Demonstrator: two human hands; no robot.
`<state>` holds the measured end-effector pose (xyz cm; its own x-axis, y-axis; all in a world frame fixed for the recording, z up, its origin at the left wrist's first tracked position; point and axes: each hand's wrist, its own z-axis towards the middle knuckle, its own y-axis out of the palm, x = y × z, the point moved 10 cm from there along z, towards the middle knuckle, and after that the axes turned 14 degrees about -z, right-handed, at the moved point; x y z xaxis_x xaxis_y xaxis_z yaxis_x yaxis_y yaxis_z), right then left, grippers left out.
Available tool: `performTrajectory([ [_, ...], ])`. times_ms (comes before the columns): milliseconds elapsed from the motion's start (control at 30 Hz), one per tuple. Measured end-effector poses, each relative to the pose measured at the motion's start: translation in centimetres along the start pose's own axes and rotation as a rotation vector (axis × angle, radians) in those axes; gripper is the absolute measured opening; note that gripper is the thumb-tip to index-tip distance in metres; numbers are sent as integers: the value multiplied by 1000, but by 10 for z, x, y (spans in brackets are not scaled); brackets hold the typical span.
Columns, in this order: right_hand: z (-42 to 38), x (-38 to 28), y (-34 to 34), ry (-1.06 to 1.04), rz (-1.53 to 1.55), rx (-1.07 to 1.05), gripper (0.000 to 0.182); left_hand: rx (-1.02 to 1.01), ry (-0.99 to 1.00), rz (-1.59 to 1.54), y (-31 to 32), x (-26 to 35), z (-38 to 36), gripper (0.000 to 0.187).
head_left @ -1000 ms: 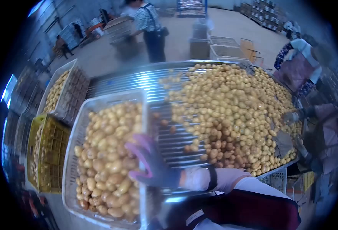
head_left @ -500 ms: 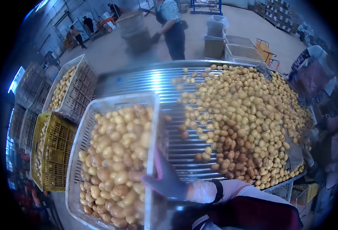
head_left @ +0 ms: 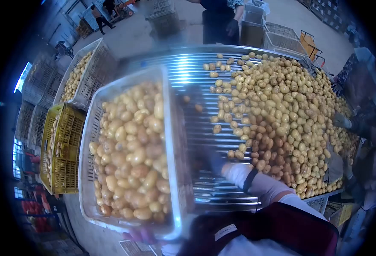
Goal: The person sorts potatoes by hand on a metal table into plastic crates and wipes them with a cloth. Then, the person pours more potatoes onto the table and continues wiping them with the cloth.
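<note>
A white plastic crate [head_left: 87, 170] full of yellow-brown potatoes [head_left: 130, 145] is close in front of me, left of a ribbed metal table [head_left: 205, 181]. At its near rim is my left hand [head_left: 141, 234], in a purple glove, gripping the crate from below; part of the hand is hidden. My right hand [head_left: 218, 164] is smeared by motion over the metal ribs, right of the crate. Its fingers cannot be made out. A white sleeve with a black band covers that wrist. A large heap of potatoes [head_left: 290, 115] covers the right of the table.
A yellow crate [head_left: 68, 149] and a white crate [head_left: 89, 81], both holding potatoes, stand at the left. Across the table is a person in dark clothing [head_left: 220, 25]. Another person's gloved hand [head_left: 341, 120] reaches the heap from the right. Empty-looking crates [head_left: 284, 40] stand behind.
My right hand has left the crate's right rim and moved right and up over the table. My left hand has come into view at the near rim. The view has shifted.
</note>
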<state>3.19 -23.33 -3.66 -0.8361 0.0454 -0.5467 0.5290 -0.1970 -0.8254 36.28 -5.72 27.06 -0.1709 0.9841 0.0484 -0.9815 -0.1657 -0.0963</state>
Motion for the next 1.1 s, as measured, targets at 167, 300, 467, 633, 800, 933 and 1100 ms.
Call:
performTrajectory([
  [167,-67,5,66,-78,567,-122,30,139,-523,-1214,7,-40,-19,56],
  [300,-63,-31,-80,-114,-280,197,37,-341,-51,108,15,10,-42,58],
  [467,-22,-10,-150,259,149,482,35,-535,-20,615,147,34,-101,54],
  [633,-29,-35,-242,-203,-204,442,38,-540,-450,114,154,11,-29,44],
  [800,-48,-113,-247,-421,45,116,39,-111,-489,487,14,-19,-51,46],
  [933,-54,-116,-199,89,762,-294,39,-117,-492,400,-47,-101,-4,42],
  [1100,-64,-105,-182,-494,386,-449,41,44,-742,149,-57,-141,-15,31],
])
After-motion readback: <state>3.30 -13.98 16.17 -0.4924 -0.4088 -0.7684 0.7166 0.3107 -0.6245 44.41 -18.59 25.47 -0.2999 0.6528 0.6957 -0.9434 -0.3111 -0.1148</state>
